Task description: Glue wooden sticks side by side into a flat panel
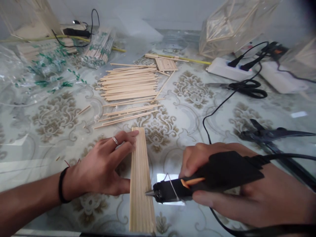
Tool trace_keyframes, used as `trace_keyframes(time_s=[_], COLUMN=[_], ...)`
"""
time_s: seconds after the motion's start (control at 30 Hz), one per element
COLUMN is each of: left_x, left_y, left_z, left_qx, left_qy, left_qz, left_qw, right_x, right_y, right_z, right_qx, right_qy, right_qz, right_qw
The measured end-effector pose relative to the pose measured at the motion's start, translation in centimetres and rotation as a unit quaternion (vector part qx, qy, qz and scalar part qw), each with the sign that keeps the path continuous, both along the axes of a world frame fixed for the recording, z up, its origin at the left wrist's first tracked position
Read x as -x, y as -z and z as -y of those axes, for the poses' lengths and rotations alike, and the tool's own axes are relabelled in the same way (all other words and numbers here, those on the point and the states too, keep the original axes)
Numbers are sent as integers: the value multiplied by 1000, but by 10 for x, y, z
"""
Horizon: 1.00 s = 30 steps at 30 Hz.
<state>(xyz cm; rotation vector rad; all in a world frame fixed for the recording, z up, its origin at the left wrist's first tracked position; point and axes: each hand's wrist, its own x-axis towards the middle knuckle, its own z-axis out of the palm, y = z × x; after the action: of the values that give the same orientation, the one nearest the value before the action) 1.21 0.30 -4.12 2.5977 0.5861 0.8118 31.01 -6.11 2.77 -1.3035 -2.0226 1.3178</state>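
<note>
One glue gun [214,172] overhangs floral tabletop [190,126]; wall [172,11] behind.

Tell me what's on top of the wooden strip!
A fingertip of the left hand overlaps the wooden strip near its far end; the glue gun pokes over its right side. Wood beneath them is hidden.

The hot glue gun [229,171] hides much of the right hand [247,197]; the tip of the left hand's [106,164] thumb disappears at the edge of the wooden stick panel [140,184]; whether the nozzle [149,193] touches the panel cannot be told; the left forearm [29,200] and the pliers [276,135] are cut off by the picture's sides; the stick frame [223,28] at upper right is blurred and cropped on top; green print on the plastic wrappers [41,67] is illegible.
</note>
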Motion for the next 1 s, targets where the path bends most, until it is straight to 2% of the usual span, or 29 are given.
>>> trace_keyframes(time_s=[0.17,0.43,0.6,0.77,1.0], left_x=[2,3,2,2,0], left_y=[6,7,6,4,5], left_z=[0,2,0,-1,3], left_qx=[53,75,62,36,55], left_qy=[-4,-5,-13,-17,-23], left_qz=[25,17,19,13,14], left_qw=[998,997,998,999,998], right_x=[4,3,5,1,4], right_y=[0,1,3,13,21], right_z=[-7,-10,-11,-14,-15], right_qx=[-5,-39,-38,-85,-96], right_qy=[18,51,79,144,138], right_qz=[-4,1,-29,-53,-31], right_qw=[1000,998,996,985,985])
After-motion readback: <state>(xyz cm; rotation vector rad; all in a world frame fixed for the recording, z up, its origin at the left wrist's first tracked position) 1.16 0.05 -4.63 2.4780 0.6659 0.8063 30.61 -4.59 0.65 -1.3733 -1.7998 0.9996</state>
